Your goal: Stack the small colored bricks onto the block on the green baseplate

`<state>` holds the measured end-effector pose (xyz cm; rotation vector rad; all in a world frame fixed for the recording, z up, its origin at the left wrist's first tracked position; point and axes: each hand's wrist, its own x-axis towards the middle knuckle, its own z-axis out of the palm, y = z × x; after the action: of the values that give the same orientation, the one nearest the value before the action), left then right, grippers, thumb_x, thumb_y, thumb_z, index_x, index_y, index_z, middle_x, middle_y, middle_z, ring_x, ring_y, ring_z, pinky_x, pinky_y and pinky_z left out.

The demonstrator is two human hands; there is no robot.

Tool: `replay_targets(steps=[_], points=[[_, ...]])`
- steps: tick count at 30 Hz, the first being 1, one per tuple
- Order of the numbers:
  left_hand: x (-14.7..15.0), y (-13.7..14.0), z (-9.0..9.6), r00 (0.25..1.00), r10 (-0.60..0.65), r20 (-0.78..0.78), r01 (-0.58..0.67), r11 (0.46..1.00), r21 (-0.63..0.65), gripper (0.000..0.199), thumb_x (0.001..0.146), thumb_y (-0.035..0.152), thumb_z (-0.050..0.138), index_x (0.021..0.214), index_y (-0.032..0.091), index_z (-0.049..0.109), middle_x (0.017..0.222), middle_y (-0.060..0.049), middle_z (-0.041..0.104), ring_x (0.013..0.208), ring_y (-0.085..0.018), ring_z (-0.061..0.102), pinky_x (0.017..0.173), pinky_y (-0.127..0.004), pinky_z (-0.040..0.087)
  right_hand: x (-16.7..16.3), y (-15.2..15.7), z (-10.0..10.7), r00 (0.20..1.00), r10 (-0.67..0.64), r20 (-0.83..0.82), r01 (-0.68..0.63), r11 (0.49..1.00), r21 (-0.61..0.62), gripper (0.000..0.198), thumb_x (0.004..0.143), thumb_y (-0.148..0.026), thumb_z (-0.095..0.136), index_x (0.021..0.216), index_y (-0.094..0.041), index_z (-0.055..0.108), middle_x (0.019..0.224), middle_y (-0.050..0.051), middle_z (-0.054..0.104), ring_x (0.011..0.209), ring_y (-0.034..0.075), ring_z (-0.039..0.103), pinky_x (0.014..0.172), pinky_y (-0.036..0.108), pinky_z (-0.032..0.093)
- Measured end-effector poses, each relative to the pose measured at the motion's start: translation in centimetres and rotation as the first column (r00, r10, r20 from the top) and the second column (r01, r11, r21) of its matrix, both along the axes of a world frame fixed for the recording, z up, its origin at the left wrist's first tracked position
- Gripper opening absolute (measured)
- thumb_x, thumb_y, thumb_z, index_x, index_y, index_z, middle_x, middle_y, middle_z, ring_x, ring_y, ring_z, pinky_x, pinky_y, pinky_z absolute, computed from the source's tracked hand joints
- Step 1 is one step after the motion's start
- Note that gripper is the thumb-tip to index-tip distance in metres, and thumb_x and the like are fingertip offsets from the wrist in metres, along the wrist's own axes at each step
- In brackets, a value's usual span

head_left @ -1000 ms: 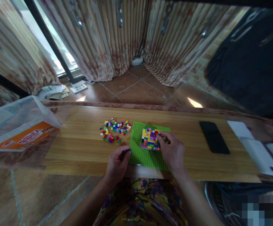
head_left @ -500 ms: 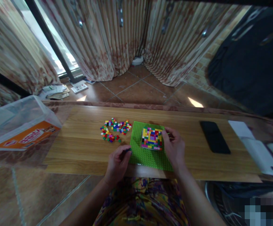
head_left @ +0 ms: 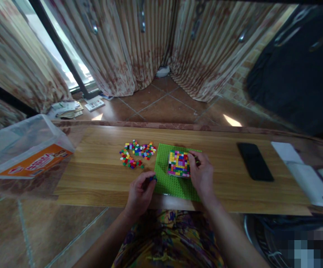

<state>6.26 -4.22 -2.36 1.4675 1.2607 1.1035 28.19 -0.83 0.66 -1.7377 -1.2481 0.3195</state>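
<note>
A green studded baseplate point(head_left: 175, 189) lies near the table's front edge. On it stands a block of many-coloured toy bricks point(head_left: 178, 163), roughly square. My right hand point(head_left: 203, 175) is over the plate's right side, its thumb and fingertips pinched at the block's upper right edge; whether a brick is between them is hidden. Beside the plate's left edge, my left hand point(head_left: 141, 193) is closed on a small dark toy brick point(head_left: 152, 178), blue or green, between thumb and forefinger. Loose toy bricks point(head_left: 132, 162) in several colours lie scattered to the left of the plate.
The wooden table point(head_left: 94, 167) carries a black phone point(head_left: 254, 162) on the right, with white objects point(head_left: 312, 184) farther right. At far left is a clear plastic box point(head_left: 35, 141) with an orange label. Curtains point(head_left: 147, 48) hang beyond the tiled floor.
My right hand has shifted left, from the plate's right side onto the block's upper right edge. My left hand has stayed almost where it was, holding the dark brick.
</note>
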Motion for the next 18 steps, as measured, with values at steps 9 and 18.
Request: replay_targets(steps=[9,18], points=[[0.3,0.1,0.2,0.995,0.016,0.096,-0.016,1.000,-0.005,0.022,0.083,0.024,0.063,0.104,0.019,0.067,0.093,-0.004,0.070,0.083,-0.015,0.066,0.076,-0.025,0.054,0.5,-1.1,1.1,0.998,-0.042,0.045,0.039,0.996,0.074,0.034,0.093,-0.039,0.046,0.103,-0.015,0.067,0.094,0.011,0.069,0.083,0.020,0.063,0.073,0.034,0.050],[0.4,0.2,0.1,0.973,-0.013,0.231,0.010,1.000,0.017,0.031,0.083,0.022,0.062,0.114,0.020,0.062,0.096,-0.005,0.069,0.087,-0.015,0.067,0.082,-0.028,0.054,-6.8,-4.7,2.8,0.861,0.423,0.281,-0.449,0.893,0.030,0.022,0.095,-0.025,0.048,0.106,-0.021,0.067,0.101,0.008,0.068,0.096,0.019,0.062,0.085,0.033,0.051]])
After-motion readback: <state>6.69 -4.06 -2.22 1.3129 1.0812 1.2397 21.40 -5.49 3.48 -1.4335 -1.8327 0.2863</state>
